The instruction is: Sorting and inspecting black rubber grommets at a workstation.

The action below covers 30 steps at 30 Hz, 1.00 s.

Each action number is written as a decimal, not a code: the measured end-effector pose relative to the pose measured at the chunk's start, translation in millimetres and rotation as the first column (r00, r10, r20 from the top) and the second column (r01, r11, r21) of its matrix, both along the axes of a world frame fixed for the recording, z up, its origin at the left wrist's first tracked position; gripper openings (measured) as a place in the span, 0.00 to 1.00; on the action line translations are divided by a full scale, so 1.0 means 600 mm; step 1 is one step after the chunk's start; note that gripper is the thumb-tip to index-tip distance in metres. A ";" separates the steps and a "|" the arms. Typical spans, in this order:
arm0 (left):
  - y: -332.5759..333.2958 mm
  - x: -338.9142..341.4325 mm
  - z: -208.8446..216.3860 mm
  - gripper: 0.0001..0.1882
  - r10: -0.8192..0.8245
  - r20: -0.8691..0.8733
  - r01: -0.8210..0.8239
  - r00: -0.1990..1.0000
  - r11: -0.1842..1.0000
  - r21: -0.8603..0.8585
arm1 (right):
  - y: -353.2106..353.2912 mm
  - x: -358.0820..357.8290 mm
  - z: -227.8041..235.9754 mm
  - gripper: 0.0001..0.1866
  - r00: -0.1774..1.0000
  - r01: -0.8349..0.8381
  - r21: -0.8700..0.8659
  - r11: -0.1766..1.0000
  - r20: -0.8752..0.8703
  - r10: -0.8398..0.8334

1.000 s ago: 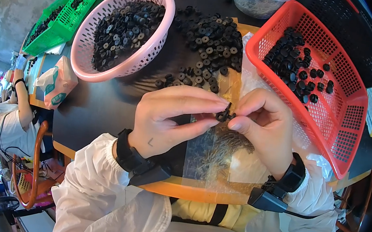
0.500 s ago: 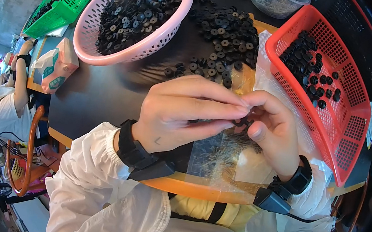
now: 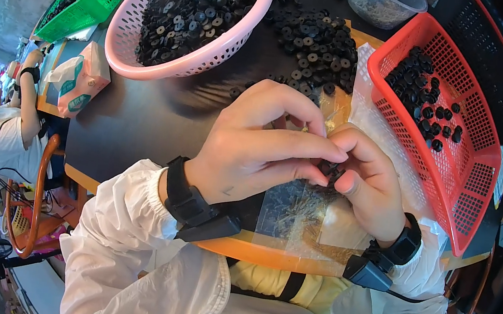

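Black and half hidden, the part (image 3: 332,167) is pinched where the two hands meet, over the near side of the table (image 3: 143,111). By the right hand (image 3: 377,189) it is clamped between thumb and bent forefinger; by the left hand (image 3: 253,144) it is gripped from the other side, fingertips brought together on it. How it is turned in there cannot be told: too much is covered by the fingers. And here lies the risk: so little of it is exposed that, with a push slightly off line, it could be squeezed out sideways. If dropped, it could be lost among the fine strands on the clear film (image 3: 285,215), or be knocked toward the pile (image 3: 317,45), where it would hardly be told apart. With too hard a press, a fingertip could be nipped. The pink basket (image 3: 155,71) is well filled, the red basket (image 3: 477,174) only partly; by a wide swing of the right arm, the red one could be caught at its rim and its pieces spilled.
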<state>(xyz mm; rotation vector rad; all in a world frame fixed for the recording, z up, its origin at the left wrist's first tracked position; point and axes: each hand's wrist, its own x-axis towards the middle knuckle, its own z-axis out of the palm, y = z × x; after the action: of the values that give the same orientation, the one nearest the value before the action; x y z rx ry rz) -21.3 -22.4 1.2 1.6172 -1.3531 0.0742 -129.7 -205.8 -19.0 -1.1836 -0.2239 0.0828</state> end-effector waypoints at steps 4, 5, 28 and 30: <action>-0.007 -0.009 -0.001 0.17 0.053 0.052 -0.049 0.997 0.996 -0.073 | 0.001 0.000 0.012 0.12 1.000 0.012 -0.128 0.992 -0.012 -0.013; -0.007 -0.014 0.000 0.17 0.071 0.006 -0.071 0.997 0.996 -0.059 | 0.001 -0.001 0.013 0.11 0.999 0.038 -0.277 0.960 0.034 -0.029; 0.020 -0.027 -0.001 0.15 -0.183 -0.023 0.177 0.983 0.968 -0.177 | 0.001 -0.009 0.042 0.25 0.948 -0.017 -0.500 0.866 0.266 0.173; 0.019 -0.039 0.001 0.13 -0.176 -0.149 0.146 0.973 0.970 -0.192 | 0.003 -0.011 0.047 0.23 0.954 -0.012 -0.490 0.872 0.255 0.156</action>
<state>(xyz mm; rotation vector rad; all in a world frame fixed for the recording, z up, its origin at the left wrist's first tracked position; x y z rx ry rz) -44.5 -11.2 1.9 1.3281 -1.3059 -0.0337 -136.1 -204.1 9.1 -1.6905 -0.5368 0.0438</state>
